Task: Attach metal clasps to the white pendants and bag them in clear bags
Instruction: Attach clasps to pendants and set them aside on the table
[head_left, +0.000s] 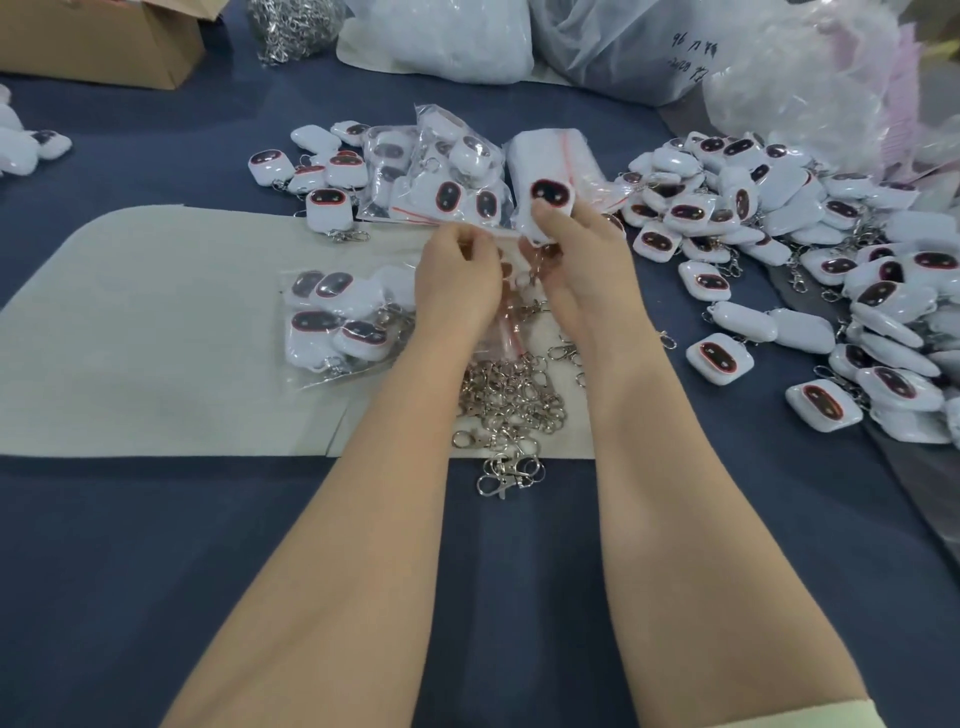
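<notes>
Head view: right hand (576, 249) grips 1 white pendant (549, 200), thumb pressed on its lower front. The pendant sticks out past the fingertips, dark face up. Left hand (457, 275) is just beside it, fingers curled, pinching the edge of a clear bag (506, 238) between the 2 hands. A clasp pile (511, 402) lies on the grey mat (156, 322) between the forearms. Bagged pendants (332, 322) sit left of the left hand. A loose pendant heap (779, 228) is right of the right hand. A cardboard box (104, 47) is far left.
</notes>
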